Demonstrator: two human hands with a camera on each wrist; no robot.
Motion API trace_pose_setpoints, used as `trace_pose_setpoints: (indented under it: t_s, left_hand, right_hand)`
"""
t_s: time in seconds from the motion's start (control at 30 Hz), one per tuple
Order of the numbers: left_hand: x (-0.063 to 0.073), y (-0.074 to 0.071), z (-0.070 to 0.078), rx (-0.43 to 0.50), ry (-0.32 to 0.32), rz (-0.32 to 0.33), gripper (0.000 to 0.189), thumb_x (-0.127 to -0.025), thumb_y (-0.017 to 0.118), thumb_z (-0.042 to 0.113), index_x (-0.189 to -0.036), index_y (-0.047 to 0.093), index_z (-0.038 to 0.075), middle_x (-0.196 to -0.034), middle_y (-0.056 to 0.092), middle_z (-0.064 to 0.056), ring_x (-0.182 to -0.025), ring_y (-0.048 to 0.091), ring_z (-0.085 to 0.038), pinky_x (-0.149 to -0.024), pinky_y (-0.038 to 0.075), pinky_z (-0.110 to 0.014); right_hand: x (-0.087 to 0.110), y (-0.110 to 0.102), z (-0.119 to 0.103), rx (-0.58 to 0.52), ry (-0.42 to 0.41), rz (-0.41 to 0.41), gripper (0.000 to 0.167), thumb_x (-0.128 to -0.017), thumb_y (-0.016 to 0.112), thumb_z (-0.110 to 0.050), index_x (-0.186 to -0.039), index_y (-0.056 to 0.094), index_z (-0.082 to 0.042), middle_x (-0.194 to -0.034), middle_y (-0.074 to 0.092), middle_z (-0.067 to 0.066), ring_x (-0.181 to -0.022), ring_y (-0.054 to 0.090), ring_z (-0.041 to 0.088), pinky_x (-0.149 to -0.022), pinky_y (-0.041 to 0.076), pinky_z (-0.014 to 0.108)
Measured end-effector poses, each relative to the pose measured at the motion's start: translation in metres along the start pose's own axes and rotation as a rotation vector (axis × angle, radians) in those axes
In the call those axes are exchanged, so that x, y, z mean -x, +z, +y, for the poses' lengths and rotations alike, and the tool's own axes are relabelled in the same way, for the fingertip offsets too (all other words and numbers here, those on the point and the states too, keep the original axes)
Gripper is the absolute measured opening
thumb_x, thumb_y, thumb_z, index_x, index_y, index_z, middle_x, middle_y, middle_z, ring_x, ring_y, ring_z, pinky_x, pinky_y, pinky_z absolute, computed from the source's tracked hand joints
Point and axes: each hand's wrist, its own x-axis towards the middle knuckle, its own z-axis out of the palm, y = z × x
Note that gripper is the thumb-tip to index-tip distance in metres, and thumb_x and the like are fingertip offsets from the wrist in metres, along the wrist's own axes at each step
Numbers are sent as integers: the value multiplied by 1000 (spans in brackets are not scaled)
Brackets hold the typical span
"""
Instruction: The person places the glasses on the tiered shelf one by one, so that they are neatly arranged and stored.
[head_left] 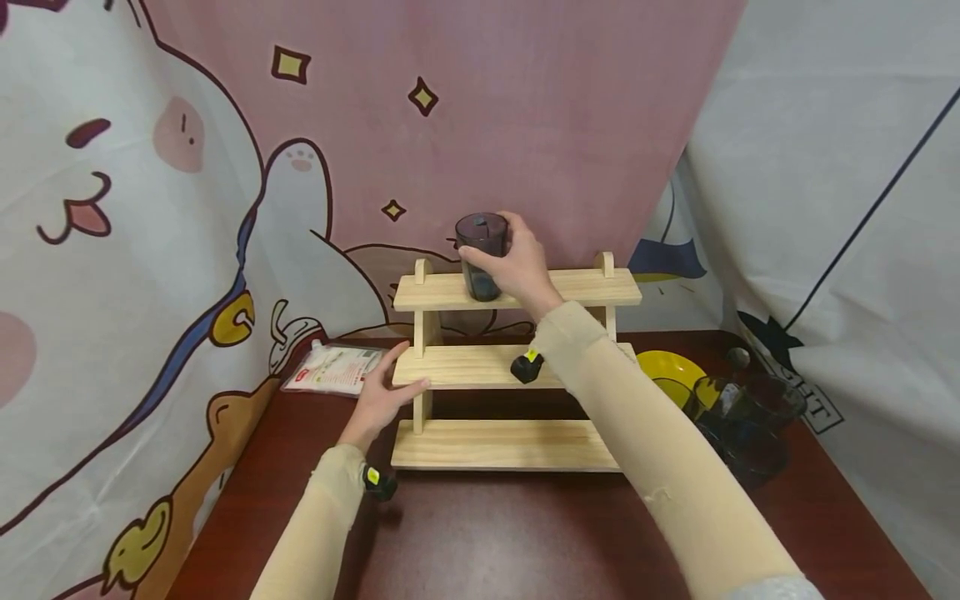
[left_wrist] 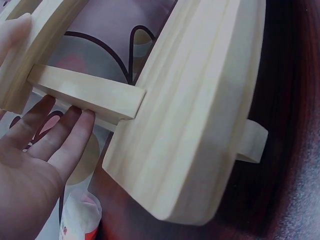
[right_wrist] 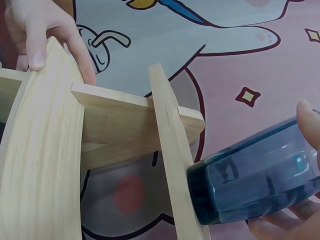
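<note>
A three-tier wooden display shelf [head_left: 480, 442] stands on the dark red table. My right hand [head_left: 522, 268] grips a bluish, see-through drinking glass [head_left: 474, 242], thumb on one side and fingers on the other. The glass is upright, with its base at the top board, left of its middle; the right wrist view shows the glass [right_wrist: 260, 175] meeting that board. At the left end of the middle board, my left hand [head_left: 377, 400] holds the shelf, thumb in front and fingers behind. In the left wrist view, fingertips [left_wrist: 85, 117] reach the side upright.
Several clear dark glasses [head_left: 750, 425] crowd the table right of the shelf, partly behind my right forearm. A yellow plate [head_left: 671, 367] is beside them. Behind the left hand lies a white packet [head_left: 330, 369]. Printed cloth [head_left: 525, 108] hangs close behind the shelf.
</note>
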Motion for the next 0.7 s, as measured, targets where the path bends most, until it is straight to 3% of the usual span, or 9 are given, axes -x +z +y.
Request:
trace_pose_setpoints:
  t_s: [0.33,0.57,0.7]
  left_hand:
    - [-1,1,-2,8,4,1,84,-89,87,19,-160,44,31,-135,59,-21,-103,68,-21,-84,60,-37]
    - [-1,1,-2,5,19,2,86,-89,87,19,-162,42,25,-136,59,-22,-103,68,-22,-82,60,-34]
    - [-1,0,-1,7,15,1,87,-89,87,19,-163,41,24,-135,59,-21,-105,68,-24,-83,60,-34]
  right_hand:
    - [1,10,1,60,-29,64,88,-89,82,-54,-158,39,-20,-147,58,5,-132,56,25,-110,46,45]
    - [4,0,7,5,47,-21,108,-84,80,-65,-167,22,-28,-165,37,7,-147,43,26,-117,42,49]
    - [8,-10,13,-31,60,-75,109,-84,83,-61,-168,21,-28,-164,40,9,-146,45,26,-117,42,49]
